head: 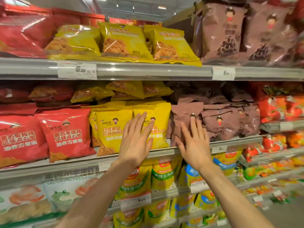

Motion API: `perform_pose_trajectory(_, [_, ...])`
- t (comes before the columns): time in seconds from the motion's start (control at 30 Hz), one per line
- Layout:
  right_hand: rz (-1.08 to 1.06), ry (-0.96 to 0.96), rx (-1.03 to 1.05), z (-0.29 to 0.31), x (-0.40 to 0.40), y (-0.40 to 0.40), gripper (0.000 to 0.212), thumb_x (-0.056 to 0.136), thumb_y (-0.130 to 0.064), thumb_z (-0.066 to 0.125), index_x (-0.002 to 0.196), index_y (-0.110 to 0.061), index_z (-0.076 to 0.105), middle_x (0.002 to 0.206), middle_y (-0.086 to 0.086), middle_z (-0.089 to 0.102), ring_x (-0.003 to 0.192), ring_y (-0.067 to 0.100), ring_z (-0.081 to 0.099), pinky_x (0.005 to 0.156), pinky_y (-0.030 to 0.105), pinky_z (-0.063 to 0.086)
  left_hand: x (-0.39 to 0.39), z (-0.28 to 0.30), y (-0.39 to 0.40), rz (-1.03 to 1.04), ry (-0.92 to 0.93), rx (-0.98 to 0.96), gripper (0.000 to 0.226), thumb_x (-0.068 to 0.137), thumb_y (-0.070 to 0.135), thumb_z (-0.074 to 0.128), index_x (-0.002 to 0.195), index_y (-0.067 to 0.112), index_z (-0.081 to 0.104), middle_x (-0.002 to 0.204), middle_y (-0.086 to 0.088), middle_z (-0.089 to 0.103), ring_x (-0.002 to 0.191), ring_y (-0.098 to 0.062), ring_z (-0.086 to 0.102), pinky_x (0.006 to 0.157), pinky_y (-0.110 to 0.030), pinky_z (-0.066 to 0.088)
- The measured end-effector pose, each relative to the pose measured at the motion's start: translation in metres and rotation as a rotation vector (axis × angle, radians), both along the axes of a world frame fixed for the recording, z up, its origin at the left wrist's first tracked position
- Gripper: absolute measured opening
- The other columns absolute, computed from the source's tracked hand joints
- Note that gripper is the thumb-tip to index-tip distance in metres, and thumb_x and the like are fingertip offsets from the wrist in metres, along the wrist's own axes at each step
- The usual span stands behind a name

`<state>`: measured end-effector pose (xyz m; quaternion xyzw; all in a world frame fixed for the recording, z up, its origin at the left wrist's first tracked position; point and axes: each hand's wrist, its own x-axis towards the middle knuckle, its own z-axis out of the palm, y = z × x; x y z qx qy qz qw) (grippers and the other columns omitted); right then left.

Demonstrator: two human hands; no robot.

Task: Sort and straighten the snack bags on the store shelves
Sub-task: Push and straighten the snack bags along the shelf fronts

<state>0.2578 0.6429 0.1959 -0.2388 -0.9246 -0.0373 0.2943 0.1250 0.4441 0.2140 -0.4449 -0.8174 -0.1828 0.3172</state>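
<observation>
On the middle shelf [79,163] stand red snack bags [65,134], yellow snack bags [111,129] and brown snack bags [220,125] in a row, with more bags piled flat behind them. My left hand [135,142] is spread flat in front of the right yellow bag [159,119], fingers apart. In front of the leftmost brown bag [184,116] my right hand [195,145] is spread open too. Neither hand holds a bag; whether they touch the bags is unclear.
The upper shelf [148,71] carries red, yellow and brown bags leaning back, with price tags [77,70] on its rail. Lower shelves hold yellow corn-snack bags [136,183] and green frog-print bags [60,196]. Orange tomato-print bags [278,109] fill the shelving at right.
</observation>
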Motion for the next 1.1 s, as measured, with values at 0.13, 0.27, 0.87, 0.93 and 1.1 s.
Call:
perform_pose_trajectory(0.13, [0.034, -0.068, 0.015, 0.000, -0.005, 0.005, 0.071, 0.091, -0.045, 0.053, 0.156, -0.017, 0.040, 0.168, 0.022, 0.018, 0.155, 0.040, 0.020, 0.118, 0.061, 0.027, -0.004, -0.006, 0.009, 0.072, -0.004, -0.027, 0.061, 0.097, 0.043, 0.056, 0.154, 0.024, 0.042, 0.166, -0.010, 0.029, 0.153, -0.031, 0.022, 0.121, -0.047, 0.011])
perform_pose_trajectory(0.27, [0.117, -0.077, -0.055, 0.004, 0.001, 0.013, 0.068, 0.098, -0.046, 0.050, 0.159, -0.020, 0.034, 0.171, 0.016, 0.008, 0.158, 0.035, 0.010, 0.122, 0.056, 0.019, 0.000, -0.004, 0.011, 0.094, -0.023, -0.048, 0.062, 0.096, 0.045, 0.051, 0.154, 0.024, 0.042, 0.166, -0.010, 0.028, 0.154, -0.032, 0.022, 0.121, -0.048, 0.012])
perform_pose_trajectory(0.87, [-0.009, -0.109, -0.046, 0.009, 0.055, 0.093, 0.082, 0.090, -0.054, 0.044, 0.160, -0.014, 0.032, 0.167, 0.013, 0.027, 0.155, 0.038, 0.020, 0.120, 0.058, 0.026, 0.053, 0.007, 0.101, -0.011, 0.011, -0.097, 0.050, 0.096, 0.039, 0.050, 0.141, 0.020, 0.057, 0.162, -0.009, 0.038, 0.150, -0.031, 0.033, 0.122, -0.052, 0.016])
perform_pose_trajectory(0.93, [0.078, -0.133, -0.077, 0.011, 0.058, 0.105, 0.084, 0.091, -0.061, 0.034, 0.162, -0.017, 0.026, 0.170, 0.010, 0.017, 0.157, 0.035, 0.014, 0.122, 0.056, 0.022, 0.058, 0.003, 0.115, 0.045, -0.013, -0.069, 0.049, 0.098, 0.043, 0.042, 0.136, 0.019, 0.062, 0.162, -0.011, 0.038, 0.149, -0.033, 0.035, 0.122, -0.054, 0.019])
perform_pose_trajectory(1.1, [0.341, -0.099, -0.238, 0.024, 0.080, 0.134, 0.080, 0.098, -0.065, 0.040, 0.163, -0.027, 0.017, 0.172, -0.004, -0.002, 0.158, 0.017, -0.005, 0.125, 0.042, 0.005, 0.078, 0.000, 0.122, 0.120, -0.093, -0.018, 0.056, 0.098, 0.051, 0.040, 0.136, 0.017, 0.063, 0.162, -0.014, 0.037, 0.149, -0.035, 0.032, 0.119, -0.055, 0.025])
